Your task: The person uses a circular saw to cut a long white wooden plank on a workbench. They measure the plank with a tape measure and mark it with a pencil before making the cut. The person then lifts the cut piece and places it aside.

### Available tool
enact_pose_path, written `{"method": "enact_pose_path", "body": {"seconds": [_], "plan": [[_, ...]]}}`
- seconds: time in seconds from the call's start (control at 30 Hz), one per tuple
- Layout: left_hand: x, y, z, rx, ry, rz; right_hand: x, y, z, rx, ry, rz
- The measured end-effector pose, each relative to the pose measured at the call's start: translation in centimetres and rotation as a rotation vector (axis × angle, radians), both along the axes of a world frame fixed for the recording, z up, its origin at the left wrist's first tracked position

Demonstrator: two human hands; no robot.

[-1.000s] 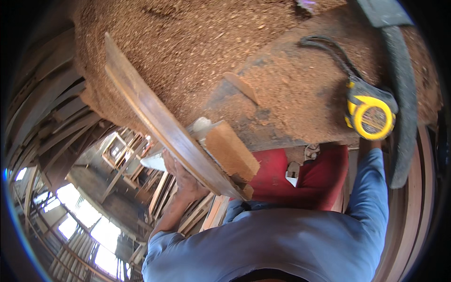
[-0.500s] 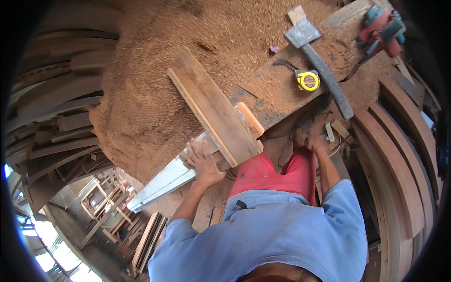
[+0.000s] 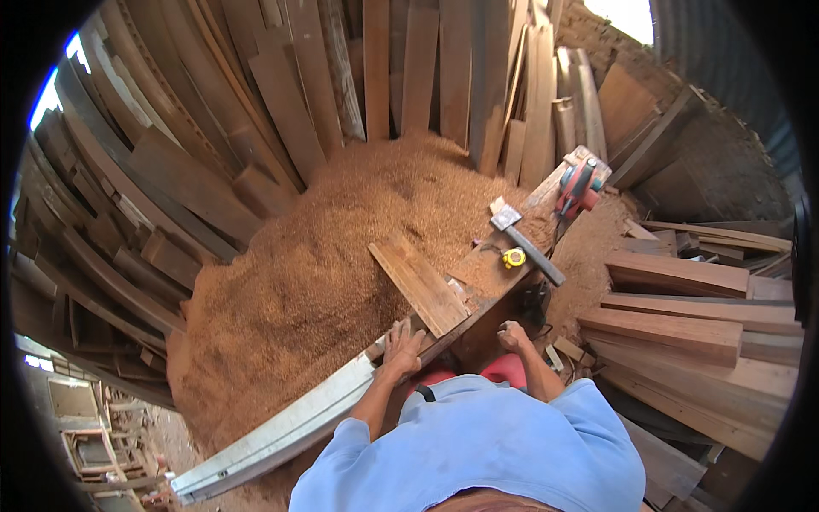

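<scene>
My left hand [image 3: 401, 346] lies flat with fingers spread on the near end of a sawdust-covered workbench [image 3: 478, 273], beside a long grey metal rail [image 3: 281, 431]. Just beyond it a short wooden plank [image 3: 422, 286] rests on the bench. My right hand [image 3: 514, 334] has its fingers curled over the bench's near edge. Farther along the bench lie a yellow tape measure [image 3: 513, 258], a metal square [image 3: 526, 243] and a red circular saw [image 3: 578, 188].
A big heap of sawdust [image 3: 316, 256] fills the floor left of the bench. Boards lean against the back wall [image 3: 401, 68] and curve along the left side [image 3: 111, 230]. Thick planks [image 3: 682, 324] are stacked on the right.
The view has risen and pulled back from the bench, so more of the shed shows. Both hands stay at the bench's near end; the plank lies where it was.
</scene>
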State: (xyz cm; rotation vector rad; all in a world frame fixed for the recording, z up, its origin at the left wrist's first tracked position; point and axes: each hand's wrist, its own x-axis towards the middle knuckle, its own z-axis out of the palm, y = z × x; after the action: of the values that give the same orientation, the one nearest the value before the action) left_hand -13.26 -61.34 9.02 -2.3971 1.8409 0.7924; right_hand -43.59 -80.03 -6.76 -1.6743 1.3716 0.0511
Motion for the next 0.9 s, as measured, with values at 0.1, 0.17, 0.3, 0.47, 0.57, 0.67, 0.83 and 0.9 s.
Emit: {"method": "enact_pose_path", "body": {"seconds": [0.1,0.17,0.3,0.47,0.57,0.67,0.83,0.9], "plan": [[2.4,-2.7,5.5,0.09,0.003,-0.076,1.8,-0.2,2.8,-0.029,-0.017,0.043],[5.1,-2.0,8.0,0.059,-0.079,-0.084,2.6,0.3,4.5,-0.061,-0.043,0.041],[9.9,-1.9,14.6,0.04,-0.175,-0.082,0.0,2.2,3.0,-0.147,-0.015,0.066],[20.2,0.0,13.9,-0.047,-0.358,0.142,-8.3,6.5,-2.6,-0.083,0.135,-0.075],[24.1,2.0,9.7,0.122,-0.479,0.311,-15.0,8.8,-9.8,-0.186,0.226,0.05],[25.7,5.6,4.1,0.304,-0.35,0.445,-18.9,10.8,-11.9,-0.14,0.156,0.084],[19.0,8.4,1.7,0.15,-0.112,0.773,-18.3,13.7,-7.5,-0.283,0.154,0.5],[16.4,8.8,0.5,0.056,-0.107,0.809,-17.2,12.3,-5.4,-0.268,-0.031,0.509]]}}
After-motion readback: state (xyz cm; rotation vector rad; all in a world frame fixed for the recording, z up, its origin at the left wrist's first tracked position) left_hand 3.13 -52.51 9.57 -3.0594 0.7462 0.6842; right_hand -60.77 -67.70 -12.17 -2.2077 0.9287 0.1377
